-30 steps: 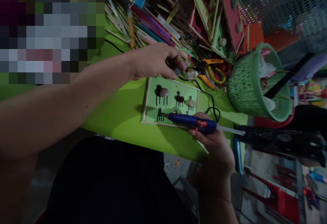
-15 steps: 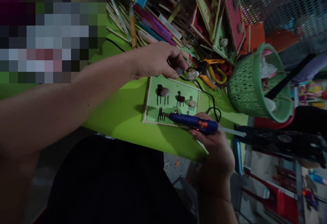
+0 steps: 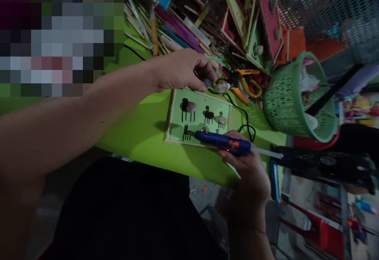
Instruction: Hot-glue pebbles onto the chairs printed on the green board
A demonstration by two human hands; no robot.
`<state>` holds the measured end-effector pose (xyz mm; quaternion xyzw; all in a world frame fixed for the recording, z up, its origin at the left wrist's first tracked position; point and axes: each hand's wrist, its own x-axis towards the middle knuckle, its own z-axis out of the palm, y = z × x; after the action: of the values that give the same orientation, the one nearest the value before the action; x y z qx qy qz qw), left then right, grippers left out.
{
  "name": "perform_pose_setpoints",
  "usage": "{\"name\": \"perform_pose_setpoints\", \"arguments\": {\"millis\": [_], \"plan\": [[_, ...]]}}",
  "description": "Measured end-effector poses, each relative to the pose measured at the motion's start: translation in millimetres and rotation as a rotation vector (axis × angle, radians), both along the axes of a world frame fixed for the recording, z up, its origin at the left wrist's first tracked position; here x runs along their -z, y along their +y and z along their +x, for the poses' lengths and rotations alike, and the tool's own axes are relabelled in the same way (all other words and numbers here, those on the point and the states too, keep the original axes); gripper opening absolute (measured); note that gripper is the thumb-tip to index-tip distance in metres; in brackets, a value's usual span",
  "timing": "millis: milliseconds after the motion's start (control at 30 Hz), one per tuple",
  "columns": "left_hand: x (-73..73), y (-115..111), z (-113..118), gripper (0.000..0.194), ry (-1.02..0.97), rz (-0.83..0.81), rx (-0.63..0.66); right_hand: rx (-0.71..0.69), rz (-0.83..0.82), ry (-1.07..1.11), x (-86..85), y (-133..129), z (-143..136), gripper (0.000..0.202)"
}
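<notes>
Seemingly for reach, the gun [image 3: 216,139] was held pointing to nine o'clock by the right hand [image 3: 251,168], a stone [image 3: 207,82] by the left hand [image 3: 186,69].

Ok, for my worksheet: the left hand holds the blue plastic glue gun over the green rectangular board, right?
Wrong hand: the head view shows the right hand, not the left hand, holding the blue plastic glue gun over the green rectangular board.

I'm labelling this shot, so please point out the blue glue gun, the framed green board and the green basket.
Blue glue gun [image 3: 220,139]: head view, middle of its body.
Framed green board [image 3: 199,125]: head view, bare green surface.
Green basket [image 3: 280,97]: head view, outer wall.
</notes>
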<state>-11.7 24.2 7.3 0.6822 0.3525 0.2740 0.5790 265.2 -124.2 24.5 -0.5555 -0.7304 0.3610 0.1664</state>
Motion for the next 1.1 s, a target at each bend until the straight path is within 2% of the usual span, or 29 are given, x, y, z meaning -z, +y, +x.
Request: {"name": "perform_pose_setpoints", "arguments": {"millis": [633,1100], "plan": [[3.9,2.4,-2.4,0.032,-0.028,0.037,0.043,0.009,0.004,0.001,-0.1,0.2,-0.2,0.021],[3.7,1.5,-1.7,0.031,-0.022,0.044,0.022,0.006,0.011,0.015,0.7,0.2,0.9,0.020]]}}
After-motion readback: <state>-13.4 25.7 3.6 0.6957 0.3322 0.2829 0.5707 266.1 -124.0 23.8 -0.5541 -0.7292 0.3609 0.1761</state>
